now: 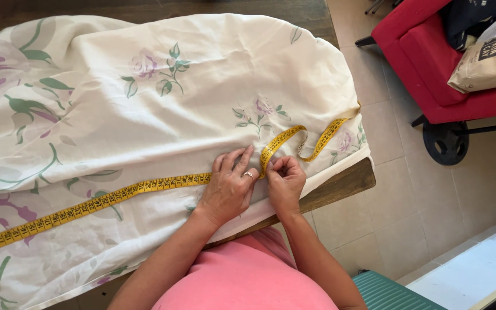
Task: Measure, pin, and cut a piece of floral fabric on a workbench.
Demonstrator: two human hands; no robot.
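sheet (202, 103): looking like thin matt cloth
tape measure (116, 198): showing smooth, slightly glossy
table (345, 182): showing worn matt wood

Tan paper sack (489, 63) on red chair (431, 63)

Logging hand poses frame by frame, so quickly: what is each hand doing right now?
Left hand: open, lying flat, pressing the yellow measuring tape onto the floral fabric.
Right hand: closed, pinching the tape.
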